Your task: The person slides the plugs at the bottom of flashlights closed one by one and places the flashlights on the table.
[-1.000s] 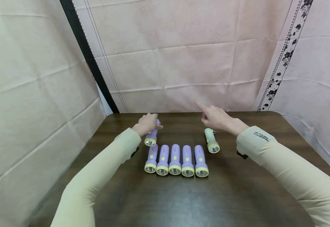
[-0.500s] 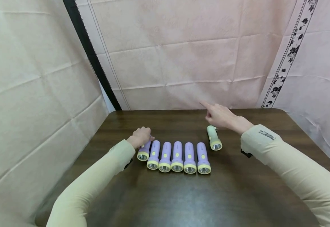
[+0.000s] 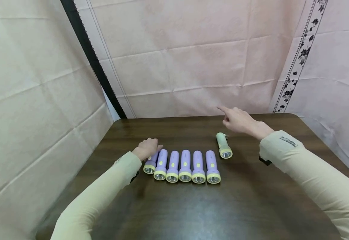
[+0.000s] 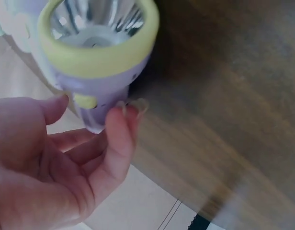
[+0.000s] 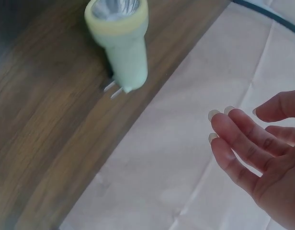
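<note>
At the left end of a row, a purple flashlight [image 3: 150,164] with a yellow lens rim lies on the table. My left hand [image 3: 147,148] holds it by its body; the left wrist view shows the thumb on one side of the flashlight [image 4: 102,88] and bent fingers on the other. Several more purple flashlights [image 3: 185,165] lie side by side to its right, lenses toward me. My right hand [image 3: 239,120] hovers empty beyond a green flashlight [image 3: 223,145], its index finger extended and the others loosely bent. Two metal prongs stick out near the tail of the green flashlight [image 5: 128,62].
The dark wooden table [image 3: 180,210] runs back to a pale cloth [image 3: 174,63] hung behind it. Another cloth [image 3: 36,100] hangs along the left side. The green flashlight lies apart, to the right of the row and farther back.
My left hand has brought its purple flashlight from behind the row down to the row's left end. Over the last half second it stays there. My right hand has drifted slightly right.
</note>
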